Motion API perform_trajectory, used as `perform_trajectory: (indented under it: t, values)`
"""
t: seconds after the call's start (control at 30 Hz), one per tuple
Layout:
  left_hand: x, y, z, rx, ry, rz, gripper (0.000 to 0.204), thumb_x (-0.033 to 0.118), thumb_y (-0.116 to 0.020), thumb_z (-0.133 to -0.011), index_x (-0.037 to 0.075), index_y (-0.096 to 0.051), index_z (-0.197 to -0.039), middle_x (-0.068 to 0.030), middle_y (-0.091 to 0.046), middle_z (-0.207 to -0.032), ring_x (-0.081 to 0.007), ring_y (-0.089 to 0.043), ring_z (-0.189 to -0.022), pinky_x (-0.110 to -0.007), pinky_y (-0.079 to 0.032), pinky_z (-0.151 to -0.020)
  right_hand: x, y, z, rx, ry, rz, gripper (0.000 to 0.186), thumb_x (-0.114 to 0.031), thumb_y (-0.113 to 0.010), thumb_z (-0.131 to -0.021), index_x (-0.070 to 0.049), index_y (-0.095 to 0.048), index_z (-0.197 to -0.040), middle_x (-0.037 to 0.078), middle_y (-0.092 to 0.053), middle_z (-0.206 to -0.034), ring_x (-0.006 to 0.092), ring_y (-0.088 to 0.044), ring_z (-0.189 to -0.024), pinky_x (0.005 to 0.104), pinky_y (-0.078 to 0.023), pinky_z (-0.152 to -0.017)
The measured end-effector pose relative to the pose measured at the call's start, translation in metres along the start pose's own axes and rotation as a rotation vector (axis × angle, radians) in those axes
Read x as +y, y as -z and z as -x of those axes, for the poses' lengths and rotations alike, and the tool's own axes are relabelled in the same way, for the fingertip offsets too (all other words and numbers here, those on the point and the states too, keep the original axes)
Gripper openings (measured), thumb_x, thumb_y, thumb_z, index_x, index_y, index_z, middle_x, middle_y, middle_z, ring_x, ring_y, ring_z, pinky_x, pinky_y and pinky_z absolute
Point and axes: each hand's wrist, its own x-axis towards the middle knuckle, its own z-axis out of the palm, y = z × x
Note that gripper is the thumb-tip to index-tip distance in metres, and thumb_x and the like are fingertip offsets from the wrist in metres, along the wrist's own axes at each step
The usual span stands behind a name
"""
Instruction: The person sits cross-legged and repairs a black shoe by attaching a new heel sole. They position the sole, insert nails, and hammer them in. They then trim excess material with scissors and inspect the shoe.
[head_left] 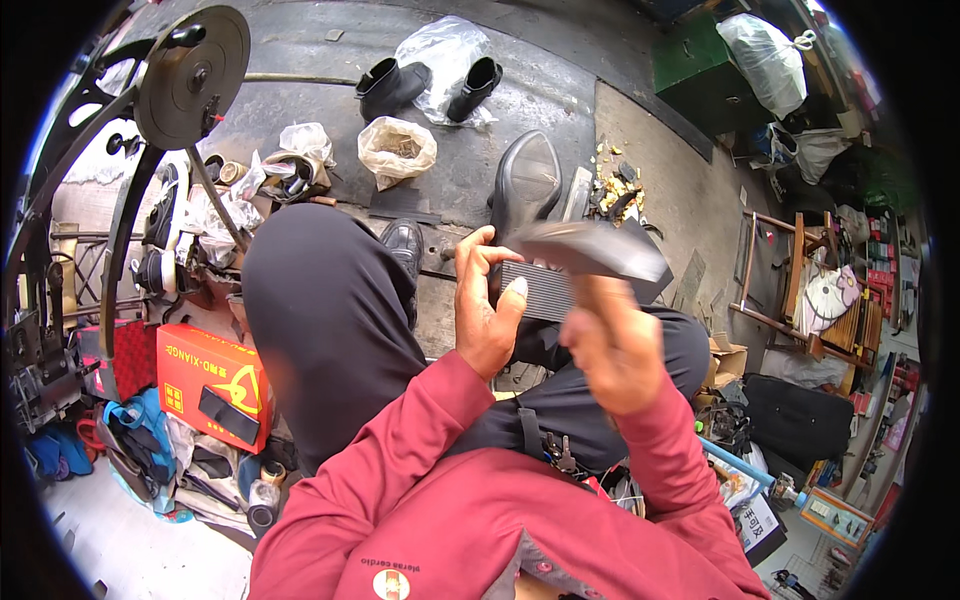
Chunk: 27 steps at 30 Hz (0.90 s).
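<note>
My left hand (485, 305) grips a dark, finely ridged rectangular piece (540, 292), thumb on its near edge, fingers curled over the far side. Just right of it, my right hand (610, 360) is closed on a tool with a broad dark upper part (590, 243), smeared by motion and held over the ridged piece; its exact kind is unclear. Behind both hands, an upturned dark sole-shaped form (528, 175) points away from me, its lower part hidden. A pale narrow bar (578, 193) lies beside it. My dark-trousered knees flank the work.
Black boots (385, 90) on plastic and a scrap-filled bag (398, 150) are ahead. A machine with a wheel (197, 80), shoes and a red box (215, 365) crowd the left. Leather scraps, a green cabinet (690, 75), a wooden folding chair (790, 235) and a black case (795, 420) are right.
</note>
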Motion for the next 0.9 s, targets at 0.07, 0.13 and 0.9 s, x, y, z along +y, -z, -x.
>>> perform_trajectory:
  t: [0.07, 0.13, 0.9]
  values:
    - [-0.001, 0.0, 0.0, -0.001, 0.034, 0.071, 0.028, 0.012, -0.065, -0.088, 0.003, -0.061, -0.115, -0.0215, -0.047, -0.143, -0.0333, -0.046, -0.136, -0.042, -0.034, -0.117, 0.003, -0.004, -0.008, -0.1, -0.071, 0.065, 0.055, 0.0, -0.055, -0.104, 0.003, -0.042, -0.157, 0.01, -0.067, -0.08, 0.0125, -0.061, -0.063, 0.0287, -0.052, -0.059]
    - [-0.001, 0.002, -0.001, -0.015, -0.02, 0.003, 0.029, 0.012, -0.065, -0.088, 0.002, -0.061, -0.115, -0.0219, -0.047, -0.143, -0.0336, -0.046, -0.137, -0.043, -0.034, -0.117, 0.003, -0.001, -0.008, -0.097, -0.113, 0.026, 0.054, 0.0, -0.054, -0.103, 0.004, -0.043, -0.156, 0.009, -0.067, -0.08, 0.0118, -0.06, -0.063, 0.028, -0.051, -0.059]
    - [-0.001, 0.002, 0.001, -0.015, -0.017, -0.053, 0.03, 0.006, -0.066, -0.085, 0.003, -0.059, -0.114, -0.0219, -0.047, -0.145, -0.0336, -0.047, -0.137, -0.042, -0.036, -0.116, -0.004, 0.015, -0.013, -0.109, -0.2, 0.152, 0.033, -0.007, -0.055, -0.105, 0.003, -0.054, -0.136, 0.018, -0.067, -0.083, 0.0306, -0.065, -0.065, 0.0378, -0.051, -0.06]
